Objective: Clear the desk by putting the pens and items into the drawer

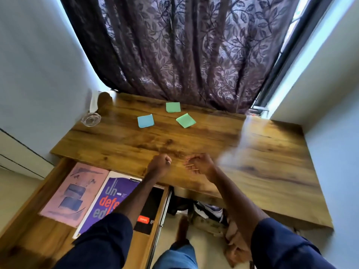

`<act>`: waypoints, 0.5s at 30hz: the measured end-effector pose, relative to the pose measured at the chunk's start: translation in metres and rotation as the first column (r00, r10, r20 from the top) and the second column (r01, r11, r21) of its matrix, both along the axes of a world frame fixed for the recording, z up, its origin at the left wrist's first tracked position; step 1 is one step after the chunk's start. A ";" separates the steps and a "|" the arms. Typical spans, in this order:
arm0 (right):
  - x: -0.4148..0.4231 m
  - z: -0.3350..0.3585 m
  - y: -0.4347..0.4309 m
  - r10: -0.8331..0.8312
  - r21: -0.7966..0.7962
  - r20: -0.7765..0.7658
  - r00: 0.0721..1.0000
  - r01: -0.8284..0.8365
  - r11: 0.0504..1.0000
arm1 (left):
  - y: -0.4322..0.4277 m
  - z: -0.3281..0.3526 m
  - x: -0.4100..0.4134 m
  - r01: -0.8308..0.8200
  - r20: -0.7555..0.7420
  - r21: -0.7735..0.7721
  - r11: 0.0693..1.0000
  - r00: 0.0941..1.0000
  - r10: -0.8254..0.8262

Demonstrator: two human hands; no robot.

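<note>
Over the near edge of the wooden worktop (120, 140), we see both hands poised above the open drawer (35, 237). Our left hand (160, 165) is balled into a fist, and we cannot tell whether it encloses anything. Our right hand (200, 165) is loosely curled, its fingers pinching what look like thin pale sticks (191, 167), too small and blurred to name with confidence.

Three sticky notes remain well back on the worktop: a blue note (145, 120), a green note (173, 107) near the curtain (184, 51), and a second green note (186, 120) beside it. A small glass dish (91, 119) sits at the far left corner.

Inside the drawer lie a pink book (74, 193), a purple book (108, 199) and a black box (149, 210).

We judge the risk to be the slim pieces slipping from so light a pinch and falling past the drawer's edge to the floor (202, 243) below.
</note>
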State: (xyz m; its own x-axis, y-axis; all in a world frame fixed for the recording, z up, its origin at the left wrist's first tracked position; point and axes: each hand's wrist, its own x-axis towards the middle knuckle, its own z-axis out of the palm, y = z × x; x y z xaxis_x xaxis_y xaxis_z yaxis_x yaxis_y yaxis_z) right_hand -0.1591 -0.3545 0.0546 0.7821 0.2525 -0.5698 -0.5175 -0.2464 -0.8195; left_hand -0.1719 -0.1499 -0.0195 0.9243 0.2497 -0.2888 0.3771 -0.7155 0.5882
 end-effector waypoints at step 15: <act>0.294 -0.089 0.082 0.125 -0.613 0.364 0.923 0.136 0.778 | 0.121 -0.033 0.253 -0.040 0.160 0.257 0.966 0.987 -0.001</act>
